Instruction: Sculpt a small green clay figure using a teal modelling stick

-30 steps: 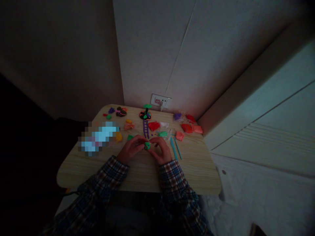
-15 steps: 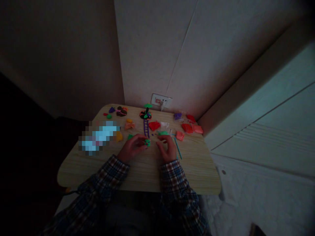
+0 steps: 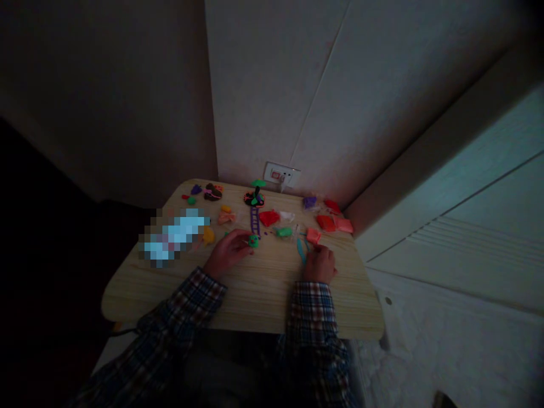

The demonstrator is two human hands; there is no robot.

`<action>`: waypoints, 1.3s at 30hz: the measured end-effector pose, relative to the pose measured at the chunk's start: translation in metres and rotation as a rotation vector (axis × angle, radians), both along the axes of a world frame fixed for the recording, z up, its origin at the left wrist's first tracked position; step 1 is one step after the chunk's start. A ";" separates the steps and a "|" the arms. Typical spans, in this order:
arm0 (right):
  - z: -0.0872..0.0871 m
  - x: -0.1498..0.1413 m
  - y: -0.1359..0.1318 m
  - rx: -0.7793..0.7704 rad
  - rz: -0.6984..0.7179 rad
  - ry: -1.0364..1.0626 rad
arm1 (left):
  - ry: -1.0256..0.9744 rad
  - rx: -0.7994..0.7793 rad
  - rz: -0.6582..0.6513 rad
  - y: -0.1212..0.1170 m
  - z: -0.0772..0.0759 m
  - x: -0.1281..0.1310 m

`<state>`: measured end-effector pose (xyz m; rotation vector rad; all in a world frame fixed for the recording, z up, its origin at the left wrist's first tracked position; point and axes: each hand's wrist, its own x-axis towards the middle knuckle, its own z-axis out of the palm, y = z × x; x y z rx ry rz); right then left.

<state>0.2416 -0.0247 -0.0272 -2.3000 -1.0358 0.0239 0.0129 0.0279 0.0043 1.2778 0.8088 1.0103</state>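
Pinched in the fingertips of my left hand [image 3: 227, 253] is a small green clay figure [image 3: 254, 241] with dark and reddish spots on it. My right hand [image 3: 321, 264] rests low over the right side of the table, its fingers curled inward. Whatever lies under those fingers is hidden. A blue modelling tool [image 3: 301, 250] lies just left of the right hand, and part of a second thin blue stick shows by the fingers. Beyond that hand is a pink clay packet [image 3: 313, 236]. A green clay packet [image 3: 284, 232] lies between the two hands, farther back.
On the wooden table [image 3: 255, 306] stand a black clay piece with a green top [image 3: 255, 198] and a purple clay ladder [image 3: 255, 221]. Red packets [image 3: 269, 218], a brown clay piece [image 3: 213, 192] and a blurred-out bright object [image 3: 174, 235] lie around. A wall socket [image 3: 281, 174] sits behind.
My right hand has moved right, away from the green clay figure, and come down over the thin blue stick. My left hand still holds the figure in nearly the same place.
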 end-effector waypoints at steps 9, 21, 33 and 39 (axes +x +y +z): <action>-0.004 0.005 0.003 -0.040 0.028 -0.014 | -0.041 -0.074 0.027 0.000 0.003 0.001; 0.010 0.005 0.007 0.076 0.142 -0.089 | -0.036 -0.103 0.017 -0.002 0.006 0.000; 0.022 0.012 0.051 0.046 0.428 -0.063 | 0.080 -0.057 -0.063 -0.001 0.012 0.000; 0.020 0.015 0.050 0.247 0.412 0.143 | 0.072 -0.097 -0.118 -0.002 0.016 0.001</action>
